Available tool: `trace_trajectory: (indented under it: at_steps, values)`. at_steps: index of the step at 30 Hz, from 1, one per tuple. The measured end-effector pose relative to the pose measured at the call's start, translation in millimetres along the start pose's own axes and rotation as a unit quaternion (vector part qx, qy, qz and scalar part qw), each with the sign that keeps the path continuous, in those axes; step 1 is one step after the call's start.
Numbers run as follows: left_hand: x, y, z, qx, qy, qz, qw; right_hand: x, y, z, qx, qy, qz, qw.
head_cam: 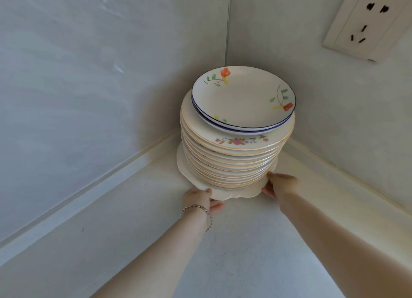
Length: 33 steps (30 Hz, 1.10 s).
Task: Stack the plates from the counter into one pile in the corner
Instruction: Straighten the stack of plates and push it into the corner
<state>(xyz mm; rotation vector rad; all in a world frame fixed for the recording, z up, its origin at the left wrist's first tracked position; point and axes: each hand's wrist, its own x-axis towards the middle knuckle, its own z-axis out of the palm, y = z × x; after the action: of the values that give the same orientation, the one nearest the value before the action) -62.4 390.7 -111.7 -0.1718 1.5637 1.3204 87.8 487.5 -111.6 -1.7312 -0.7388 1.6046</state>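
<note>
The pile stands in the corner between the left wall and the right wall. It is close to both and seems to touch neither. It rests on a wide bottom plate with a scalloped rim. Above that come many gold-edged plates, then two smaller blue-rimmed dishes. The top dish is painted with flowers and holds nothing.

The left hand grips the bottom plate's near rim, thumb on top and fingers curled beneath. The right hand grips the rim further round in the same way. I cannot tell whether the plate sits on the surface or is raised a little.

The step looks like seating the pile in the corner. It is best done level and slowly, with both hands moving together, because the pile is tall, its plates sit slightly offset, and the small dishes on top could slip. The fingers should come out from beneath only once the weight is down. A socket sits high on the right wall.
</note>
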Motion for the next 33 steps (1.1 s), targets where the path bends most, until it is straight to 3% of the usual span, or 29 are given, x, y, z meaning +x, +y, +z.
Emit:
trace_trajectory:
  at_steps: [4,12,14,16,18,20,23,25,33]
  values:
    - [9,15,-7,0.028,-0.002,0.037,0.999,-16,17,4,-0.059,-0.067,0.023,0.996]
    - [15,20,-12,0.024,0.016,0.019,0.999,-14,13,2,-0.061,-0.067,0.036,0.995]
    - [12,25,-12,0.059,0.009,0.021,0.998,-14,10,1,-0.143,-0.014,-0.017,0.989]
    - [14,37,-7,0.105,0.060,0.064,0.991,-9,-5,-3,-0.190,0.076,-0.122,0.971]
    - [16,58,-1,0.123,0.128,0.148,0.973,-4,-32,-8,-0.078,0.057,-0.185,0.978]
    - [14,76,4,0.088,0.080,0.221,0.968,5,-56,-9,0.031,-0.026,-0.172,0.984]
    - [21,75,11,-0.009,-0.083,0.194,0.977,11,-67,0,0.088,-0.159,-0.133,0.974]
    - [26,65,15,-0.057,-0.136,0.181,0.973,11,-60,10,0.105,-0.216,-0.147,0.960]
    - [39,57,17,-0.073,-0.127,0.205,0.968,14,-50,20,0.073,-0.234,-0.185,0.952]
